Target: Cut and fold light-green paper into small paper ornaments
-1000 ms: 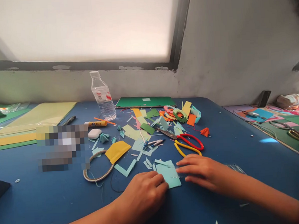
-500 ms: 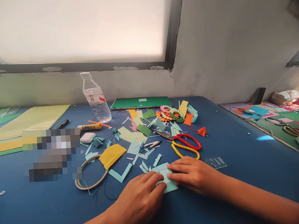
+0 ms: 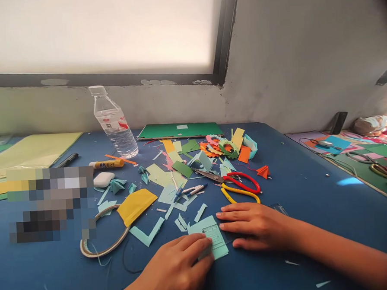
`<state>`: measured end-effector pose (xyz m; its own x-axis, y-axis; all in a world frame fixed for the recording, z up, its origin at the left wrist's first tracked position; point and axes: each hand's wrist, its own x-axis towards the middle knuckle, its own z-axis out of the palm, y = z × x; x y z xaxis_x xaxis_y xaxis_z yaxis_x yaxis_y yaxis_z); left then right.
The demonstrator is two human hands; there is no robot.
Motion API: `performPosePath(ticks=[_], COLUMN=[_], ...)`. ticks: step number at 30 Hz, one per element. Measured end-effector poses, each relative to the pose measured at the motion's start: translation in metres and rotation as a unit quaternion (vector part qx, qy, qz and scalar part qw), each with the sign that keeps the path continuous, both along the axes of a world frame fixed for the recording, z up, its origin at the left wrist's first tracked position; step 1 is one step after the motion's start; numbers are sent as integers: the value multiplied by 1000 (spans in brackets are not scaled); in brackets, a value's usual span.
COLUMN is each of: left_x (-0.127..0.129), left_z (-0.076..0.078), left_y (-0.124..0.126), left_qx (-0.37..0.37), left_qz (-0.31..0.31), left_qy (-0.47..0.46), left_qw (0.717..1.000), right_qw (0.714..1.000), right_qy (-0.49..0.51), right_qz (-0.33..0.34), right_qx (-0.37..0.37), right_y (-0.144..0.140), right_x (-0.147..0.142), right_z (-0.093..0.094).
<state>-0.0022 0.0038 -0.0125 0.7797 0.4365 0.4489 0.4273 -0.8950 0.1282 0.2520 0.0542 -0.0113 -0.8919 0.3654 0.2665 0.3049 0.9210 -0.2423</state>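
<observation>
A light blue paper piece (image 3: pixel 204 224) lies flat on the table before me, with a clear plastic ruler (image 3: pixel 214 237) across it. My left hand (image 3: pixel 186 262) is closed, its curled fingertips and thumb pressing the ruler onto the paper. Just to the right rests my right hand (image 3: pixel 256 226), open and palm down, with fingers spread over the ruler and their tips by the paper's right edge. A clear plastic end (image 3: pixel 279 208) with markings shows beyond the right hand. Scissors (image 3: pixel 239 183) with one red and one yellow handle lie partly opened just above that hand.
Paper scraps (image 3: pixel 174 174), a compass (image 3: pixel 177 191), a yellow glue stick (image 3: pixel 106 164) and a roll of tape (image 3: pixel 105 253) with yellow paper (image 3: pixel 136 206) on it lie around. A water bottle (image 3: pixel 114 125) stands at the back. An orange folded piece (image 3: pixel 263 172) sits right.
My right hand's fingers have spread and come off the paper's right part, so more ruler shows. The left hand still presses down. The view has shifted slightly.
</observation>
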Motion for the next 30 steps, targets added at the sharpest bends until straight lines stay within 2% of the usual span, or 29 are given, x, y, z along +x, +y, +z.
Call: performPosePath(ticks=[6, 11, 17, 23, 30], left_x=[-1, -3, -5, -7, -3], left_z=[13, 20, 18, 21, 11], left_y=[1, 3, 5, 10, 4], left_qx=[-32, -57, -86, -94, -54], left_qz=[-12, -23, -38, -64, -17], left_qy=[23, 42, 54, 64, 38], left_qw=[999, 997, 994, 991, 998], right_qw=[998, 997, 997, 997, 998], right_qy=[4, 42, 61, 58, 61], right_qz=[56, 48, 23, 8, -10], right_qx=[26, 40, 42, 45, 17], right_y=[15, 6, -11, -11, -9], right_x=[4, -3, -13, -22, -25], right_z=[2, 3, 2, 0, -3])
